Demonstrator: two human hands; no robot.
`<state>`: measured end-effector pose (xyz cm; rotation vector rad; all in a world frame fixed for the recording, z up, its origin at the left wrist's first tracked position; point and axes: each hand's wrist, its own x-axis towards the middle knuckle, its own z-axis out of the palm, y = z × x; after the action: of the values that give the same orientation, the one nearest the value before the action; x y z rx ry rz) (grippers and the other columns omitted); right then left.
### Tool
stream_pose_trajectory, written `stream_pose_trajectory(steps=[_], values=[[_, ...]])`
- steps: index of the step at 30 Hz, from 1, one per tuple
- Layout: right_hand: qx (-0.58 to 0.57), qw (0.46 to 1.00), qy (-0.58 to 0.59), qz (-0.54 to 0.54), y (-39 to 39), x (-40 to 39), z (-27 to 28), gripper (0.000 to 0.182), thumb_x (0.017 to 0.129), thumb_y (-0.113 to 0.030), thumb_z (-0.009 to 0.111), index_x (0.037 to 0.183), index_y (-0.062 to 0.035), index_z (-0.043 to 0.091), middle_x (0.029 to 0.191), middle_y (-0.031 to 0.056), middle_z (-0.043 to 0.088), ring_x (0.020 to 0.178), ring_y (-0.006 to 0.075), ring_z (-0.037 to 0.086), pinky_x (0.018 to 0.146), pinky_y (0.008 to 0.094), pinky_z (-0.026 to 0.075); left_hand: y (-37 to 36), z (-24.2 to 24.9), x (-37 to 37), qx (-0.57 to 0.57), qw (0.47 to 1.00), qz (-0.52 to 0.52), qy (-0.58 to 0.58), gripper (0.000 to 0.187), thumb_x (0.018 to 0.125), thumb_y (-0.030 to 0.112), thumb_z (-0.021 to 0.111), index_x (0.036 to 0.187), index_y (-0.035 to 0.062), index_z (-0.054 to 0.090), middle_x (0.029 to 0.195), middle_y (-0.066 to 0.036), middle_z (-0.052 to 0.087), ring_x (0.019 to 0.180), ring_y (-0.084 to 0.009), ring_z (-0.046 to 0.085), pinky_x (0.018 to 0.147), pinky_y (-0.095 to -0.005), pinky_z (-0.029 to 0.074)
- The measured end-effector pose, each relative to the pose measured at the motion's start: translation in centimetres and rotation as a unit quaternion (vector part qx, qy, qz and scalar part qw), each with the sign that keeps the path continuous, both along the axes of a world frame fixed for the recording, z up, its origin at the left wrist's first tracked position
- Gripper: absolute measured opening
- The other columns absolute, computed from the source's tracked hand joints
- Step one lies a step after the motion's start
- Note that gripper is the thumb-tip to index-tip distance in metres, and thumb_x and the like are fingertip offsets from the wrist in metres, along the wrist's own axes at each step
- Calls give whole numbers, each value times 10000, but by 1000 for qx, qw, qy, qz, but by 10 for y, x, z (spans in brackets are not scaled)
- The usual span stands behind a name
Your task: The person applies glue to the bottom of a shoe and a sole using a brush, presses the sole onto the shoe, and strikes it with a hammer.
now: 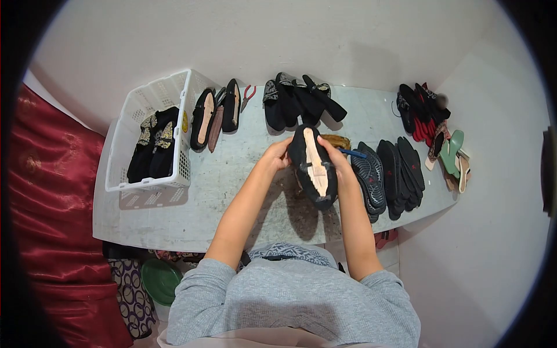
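Between my two hands is a black shoe upper (pixel 299 153) turned underside up, with a pale strip of insole showing down its middle. My left hand (pixel 279 153) grips its left side near the far end. My right hand (pixel 338 158) is wrapped along its right side. Both hands hold it above the table. Close by my right hand lie a brown-yellow brush-like thing (pixel 336 141) and a blue stick (pixel 352 153), both partly hidden. Black soles (pixel 400 174) stand in stacks to the right, the nearest with a wavy tread (pixel 368 180).
A white plastic basket (pixel 185 116) with black shoe pieces stands at the left on the table (pixel 214 197). Beside it lie two upturned black shoes (pixel 203 119) and red-handled pliers (pixel 248 95). Black uppers (pixel 301 98) sit at the back, green and beige shoe parts (pixel 452 152) at the right.
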<state>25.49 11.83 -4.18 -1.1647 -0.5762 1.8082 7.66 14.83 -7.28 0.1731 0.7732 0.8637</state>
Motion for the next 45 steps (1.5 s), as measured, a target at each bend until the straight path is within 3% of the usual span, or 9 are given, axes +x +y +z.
stream_pose_trajectory(steps=[11, 19, 20, 27, 29, 33, 39, 41, 45], values=[[50, 998, -17, 20, -49, 11, -11, 394, 809, -293, 687, 1064, -27, 550, 889, 52, 622, 761, 117, 610, 671, 253, 511, -44, -15, -3, 63, 997, 14, 41, 216, 893, 163, 579, 1037, 2, 575, 942, -80, 634, 784, -150, 648, 657, -280, 575], [89, 993, 73, 24, -79, 25, -43, 290, 856, -252, 630, 1058, -74, 521, 924, 7, 588, 823, 97, 578, 726, 247, 481, -114, -24, 9, 131, 981, 119, -81, 257, 906, 189, 551, 1142, 95, 509, 1046, -57, 588, 975, -175, 579, 816, -346, 510], [76, 995, 57, 25, -86, 23, -34, 239, 891, -284, 575, 1010, -82, 527, 915, -6, 578, 859, 87, 561, 760, 244, 468, -118, -25, 6, 172, 979, 75, -82, 330, 901, 200, 557, 1203, 167, 428, 1093, -46, 553, 993, -172, 554, 802, -351, 501], [94, 986, -69, 118, -99, 26, -47, 514, 942, -433, 429, 1187, 9, 529, 1095, 90, 611, 964, 151, 598, 814, 284, 477, -142, -20, 12, 192, 977, 52, -71, 423, 908, 251, 540, 1265, 208, 316, 1131, -48, 539, 964, -167, 565, 743, -321, 506], [79, 977, -138, 142, -99, 25, -45, 574, 922, -488, 438, 1170, 20, 537, 1084, 88, 612, 971, 158, 592, 830, 283, 462, -146, -19, 12, 198, 978, 55, -22, 391, 914, 285, 536, 1236, 221, 321, 888, 43, 559, 690, -58, 509, 540, -214, 372], [118, 970, -143, 156, -97, 22, -50, 622, 893, -539, 460, 1156, 19, 541, 1069, 84, 611, 967, 151, 579, 840, 278, 448, -155, -27, 6, 235, 971, 36, 19, 522, 893, 306, 555, 1312, 223, 256, 1008, 27, 524, 736, -46, 498, 544, -205, 360], [164, 965, -163, 126, -99, 18, -66, 545, 931, -457, 442, 1143, 34, 546, 1083, 90, 599, 1019, 151, 533, 905, 252, 389, -157, -27, 10, 247, 966, -20, 69, 776, 849, 338, 591, 1426, 207, 90, 1284, -33, 364, 1073, -141, 457, 799, -278, 427], [182, 968, -143, 98, -102, 14, -68, 531, 931, -444, 450, 1118, 41, 557, 1046, 78, 609, 974, 135, 542, 866, 245, 408, -153, -37, 13, 312, 944, -34, 99, 778, 854, 343, 588, 1425, 162, 91, 1367, -60, 309, 1232, -196, 352, 973, -322, 346], [108, 985, -113, 75, -98, 16, -65, 524, 928, -437, 461, 1101, 46, 565, 1007, 74, 616, 928, 128, 552, 831, 244, 420, -149, -46, 16, 325, 937, -42, 118, 786, 857, 342, 598, 1415, 105, 99, 1418, -92, 256, 1289, -201, 282, 1025, -339, 292]])
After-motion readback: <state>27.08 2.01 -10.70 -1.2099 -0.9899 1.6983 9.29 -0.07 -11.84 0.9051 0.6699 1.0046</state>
